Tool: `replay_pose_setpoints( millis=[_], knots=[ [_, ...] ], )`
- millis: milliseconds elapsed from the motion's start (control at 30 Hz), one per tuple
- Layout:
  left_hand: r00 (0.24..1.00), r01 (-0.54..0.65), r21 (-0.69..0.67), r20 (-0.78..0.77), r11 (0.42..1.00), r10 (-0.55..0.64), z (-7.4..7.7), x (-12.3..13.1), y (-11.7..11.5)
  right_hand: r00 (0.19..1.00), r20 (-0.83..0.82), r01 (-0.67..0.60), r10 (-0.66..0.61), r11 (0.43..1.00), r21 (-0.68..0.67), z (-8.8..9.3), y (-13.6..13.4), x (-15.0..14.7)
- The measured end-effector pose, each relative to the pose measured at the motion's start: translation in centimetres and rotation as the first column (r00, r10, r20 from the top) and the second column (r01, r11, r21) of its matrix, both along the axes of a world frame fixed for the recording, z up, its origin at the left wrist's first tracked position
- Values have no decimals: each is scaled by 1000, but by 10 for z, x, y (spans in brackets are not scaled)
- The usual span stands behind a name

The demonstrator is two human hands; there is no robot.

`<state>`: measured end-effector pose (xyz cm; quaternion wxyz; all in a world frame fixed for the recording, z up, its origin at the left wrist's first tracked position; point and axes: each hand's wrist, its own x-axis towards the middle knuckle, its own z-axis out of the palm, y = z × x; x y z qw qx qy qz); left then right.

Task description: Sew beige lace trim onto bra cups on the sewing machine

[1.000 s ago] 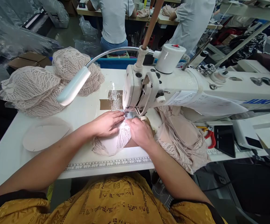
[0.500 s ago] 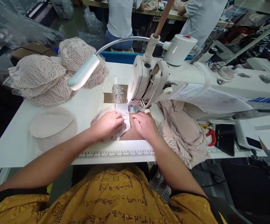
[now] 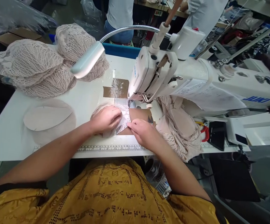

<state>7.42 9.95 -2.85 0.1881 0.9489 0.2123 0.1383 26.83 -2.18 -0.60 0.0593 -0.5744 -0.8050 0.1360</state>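
Under the needle area of a white sewing machine (image 3: 146,74) lies a piece of pale lace fabric (image 3: 125,115). My left hand (image 3: 108,118) rests on it from the left, its fingers curled and pressing the cloth. With thumb and forefinger together, my right hand (image 3: 144,132) pinches the lace at its right edge, nearer to me than the needle. A brown patch (image 3: 138,115) on the machine bed shows beside the lace. Dark pointed tips (image 3: 150,119), perhaps of snips, lie just behind my right hand. The fingertips of my left hand are partly hidden.
Bundles of beige lace pieces (image 3: 41,68) sit at the back left, with flat oval pieces (image 3: 47,118) in front. A lamp (image 3: 88,60) arches overhead. More lace pieces (image 3: 181,127), red-handled scissors (image 3: 204,133) and a black phone-like device (image 3: 217,135) lie right. Two people are beyond.
My right hand has moved toward me and slightly left, from beside the presser foot to the lace's edge, uncovering the dark tips. My left hand stays on the lace. The view has shifted slightly.
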Motion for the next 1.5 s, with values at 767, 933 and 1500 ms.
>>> replay_pose_setpoints(
  millis=[767,933,1500],
  knots=[
    [969,201,341,-205,918,-137,-9,3,-15,994,-26,113,-111,969,217,-33,-23,-9],
    [974,185,370,-193,910,-119,-12,5,-18,994,-61,104,-94,978,183,-30,-22,-7],
    [972,190,309,-193,932,-134,-13,3,-17,988,-83,139,-127,977,163,-29,-13,6]
  ],
)
